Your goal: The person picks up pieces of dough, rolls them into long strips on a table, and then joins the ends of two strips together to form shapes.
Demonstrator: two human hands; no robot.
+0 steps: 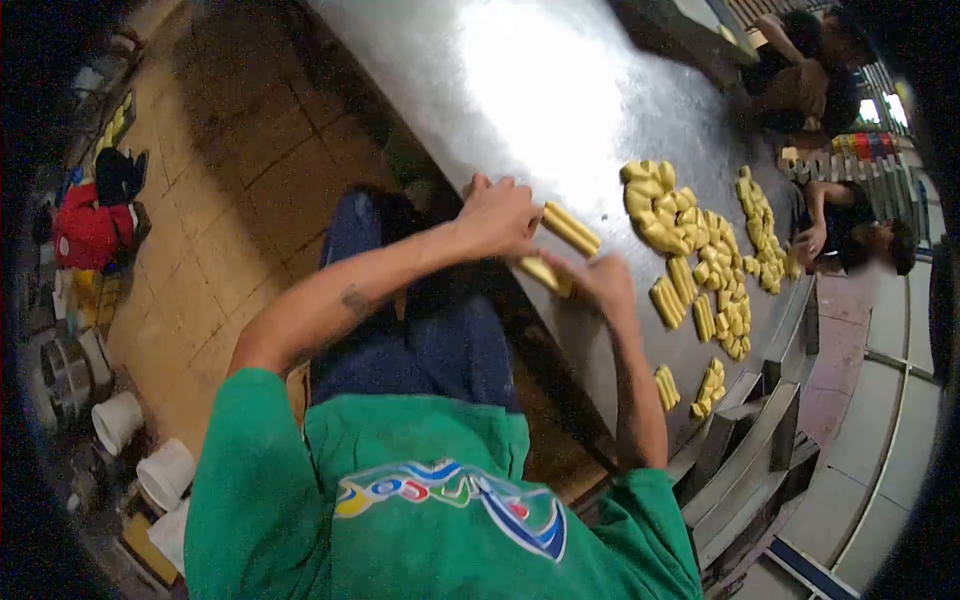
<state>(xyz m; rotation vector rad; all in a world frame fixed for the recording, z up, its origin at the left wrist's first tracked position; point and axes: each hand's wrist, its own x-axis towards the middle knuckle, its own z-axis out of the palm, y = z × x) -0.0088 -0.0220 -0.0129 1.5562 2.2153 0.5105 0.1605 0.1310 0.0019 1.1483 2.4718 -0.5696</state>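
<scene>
Near the close edge of the metal table, my left hand [500,215] has its fingers curled, and what is inside them is hidden. Against it comes my right hand [603,283], slightly blurred, with its fingers over a yellow dough piece [543,273]. One end of that piece shows by my left thumb. Two yellow dough rolls [572,229] lie side by side just beyond my hands. Farther right are grouped rolls [673,293] and a large cluster of short, rounded dough pieces [655,208].
The metal table [440,75] runs diagonally. Another dough cluster [762,232] lies near a co-worker's hand [812,240]. Another person [800,90] is at the upper right. Metal channels [745,480] stand at the lower right. White buckets [165,472] and a person in red [85,225] are at left.
</scene>
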